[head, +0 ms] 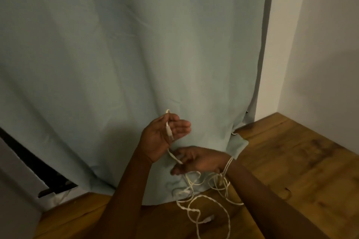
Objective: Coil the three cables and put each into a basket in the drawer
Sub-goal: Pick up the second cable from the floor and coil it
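Note:
A white cable (pixel 196 196) hangs in loose tangled loops below my hands, with one plug end dangling near the bottom. My left hand (pixel 163 137) is raised palm up, its thumb pinching the cable's other plug end against the palm while the fingers stay spread. Just below it, my right hand (pixel 198 161) grips the same cable a short way down. More strands of the cable lie draped over my right wrist. No drawer or basket is in view, and I see only this one cable.
A pale green curtain (pixel 136 54) hangs right in front of me down to the wooden floor (pixel 291 161). A white wall (pixel 320 44) stands on the right. A grey and black piece of furniture (pixel 23 170) juts in at the lower left.

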{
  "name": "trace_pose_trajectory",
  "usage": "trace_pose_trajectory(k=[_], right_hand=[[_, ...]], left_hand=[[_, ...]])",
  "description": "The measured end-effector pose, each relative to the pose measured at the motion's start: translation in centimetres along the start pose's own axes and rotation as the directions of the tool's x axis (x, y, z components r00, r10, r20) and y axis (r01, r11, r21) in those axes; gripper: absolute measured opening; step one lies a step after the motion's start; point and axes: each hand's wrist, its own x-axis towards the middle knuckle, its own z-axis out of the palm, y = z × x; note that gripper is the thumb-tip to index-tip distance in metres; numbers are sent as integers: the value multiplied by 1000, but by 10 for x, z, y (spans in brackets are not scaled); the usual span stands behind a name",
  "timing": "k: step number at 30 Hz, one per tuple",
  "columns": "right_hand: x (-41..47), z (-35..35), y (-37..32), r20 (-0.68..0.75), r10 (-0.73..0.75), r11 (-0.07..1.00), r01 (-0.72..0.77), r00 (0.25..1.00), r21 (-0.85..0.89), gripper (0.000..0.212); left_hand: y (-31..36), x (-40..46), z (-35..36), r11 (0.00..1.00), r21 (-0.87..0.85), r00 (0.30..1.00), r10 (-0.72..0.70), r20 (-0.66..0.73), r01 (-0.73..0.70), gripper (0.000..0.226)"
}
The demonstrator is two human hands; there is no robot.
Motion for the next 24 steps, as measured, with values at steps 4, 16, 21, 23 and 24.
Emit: trace_pose_trajectory(k=[4,16,21,23,24], right_hand=[[-8,2,9,-29,-52,992,48,998,-115,20],[-15,-55,-28,-544,-338,941,276,769,-194,19],[8,-8,4,-557,-271,955,290,785,-57,15],[13,12,5,-561,-236,949,311,794,40,13],[15,20,5,-576,-216,942,323,788,89,22]], left_hand=[[-3,6,-29,808,581,981,178,-81,-98,32],[-4,-17,-2,942,-110,884,-250,395,316,42],[7,-10,21,926,-351,952,-22,305,134,40],[7,-5,18,952,-306,976,58,210,9,41],[8,-3,18,955,-292,978,98,185,-41,41]])
